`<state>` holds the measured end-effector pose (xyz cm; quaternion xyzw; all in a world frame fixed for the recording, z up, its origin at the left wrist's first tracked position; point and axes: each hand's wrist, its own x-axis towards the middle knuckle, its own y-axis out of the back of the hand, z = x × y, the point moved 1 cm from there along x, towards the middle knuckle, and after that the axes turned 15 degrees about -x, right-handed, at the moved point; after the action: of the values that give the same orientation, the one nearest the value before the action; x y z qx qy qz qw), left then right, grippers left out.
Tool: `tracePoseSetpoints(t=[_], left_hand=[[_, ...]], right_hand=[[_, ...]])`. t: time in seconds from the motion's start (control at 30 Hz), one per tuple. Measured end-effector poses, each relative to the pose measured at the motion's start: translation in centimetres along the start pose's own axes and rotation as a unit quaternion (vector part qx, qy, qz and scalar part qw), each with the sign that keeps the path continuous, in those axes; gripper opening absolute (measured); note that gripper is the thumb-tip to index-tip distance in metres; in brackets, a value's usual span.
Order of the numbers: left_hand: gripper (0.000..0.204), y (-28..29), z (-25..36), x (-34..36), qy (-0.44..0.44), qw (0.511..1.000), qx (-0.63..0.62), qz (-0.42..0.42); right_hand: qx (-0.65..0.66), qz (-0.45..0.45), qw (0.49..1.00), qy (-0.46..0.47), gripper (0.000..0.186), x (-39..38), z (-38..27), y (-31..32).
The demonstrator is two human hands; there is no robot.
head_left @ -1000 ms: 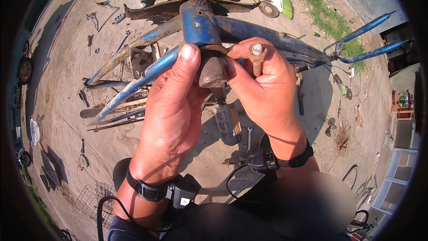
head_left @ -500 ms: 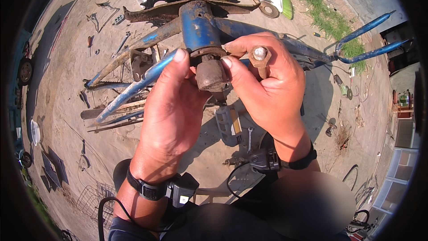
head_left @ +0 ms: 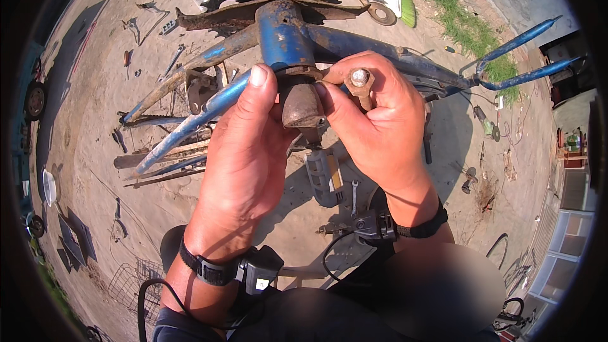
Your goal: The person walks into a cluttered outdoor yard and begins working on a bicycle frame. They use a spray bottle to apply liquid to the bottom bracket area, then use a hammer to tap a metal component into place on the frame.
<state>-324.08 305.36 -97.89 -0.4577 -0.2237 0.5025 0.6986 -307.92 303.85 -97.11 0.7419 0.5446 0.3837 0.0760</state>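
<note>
A bicycle frame's blue bottom bracket shell (head_left: 285, 37) is in front of me, with a rusty ring (head_left: 300, 75) at its near end. My left hand (head_left: 244, 152) is closed against the ring's left side, thumb up; its fingertips are hidden. My right hand (head_left: 383, 130) pinches the ring's right side with thumb and forefinger. Between its fingers it also grips a rusty bolt with a nut (head_left: 360, 82), bright tip upward. Just under the ring is the rusty end of the crank arm (head_left: 303, 106), and a grey pedal (head_left: 323, 177) hangs below it.
Beyond the shell is a rusty chainring (head_left: 221, 0). Frame tubes run left and right, ending in a blue fork (head_left: 522, 41). On the ground lie a wrench (head_left: 355, 197), a screwdriver (head_left: 126, 58), a green-bristled broom (head_left: 407, 11) and an angle grinder (head_left: 486, 121).
My right hand has shifted slightly left and turned, carrying the bolt with it. My left thumb has moved up a little. Both hands stay at the ring.
</note>
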Motion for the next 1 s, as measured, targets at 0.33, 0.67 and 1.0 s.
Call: tracePoseSetpoints(t=[0.33, 0.67, 1.0], left_hand=[[0.043, -0.6, 0.0, -0.1, -0.001, 1.000, 0.000, 0.012], [0.042, 0.6, 0.2, 0.2, 0.018, 0.999, -0.026, -0.024], [0.046, -0.4, 0.0, 0.1, 0.002, 1.000, 0.004, 0.004]], right_hand=[[0.020, -0.002, 1.000, -0.016, 0.011, -0.2, -0.2, 0.0], [0.084, 0.012, 0.996, -0.028, 0.008, -0.1, -0.6, -0.2], [0.020, -0.020, 0.999, -0.027, 0.010, -0.1, -0.3, 0.1]])
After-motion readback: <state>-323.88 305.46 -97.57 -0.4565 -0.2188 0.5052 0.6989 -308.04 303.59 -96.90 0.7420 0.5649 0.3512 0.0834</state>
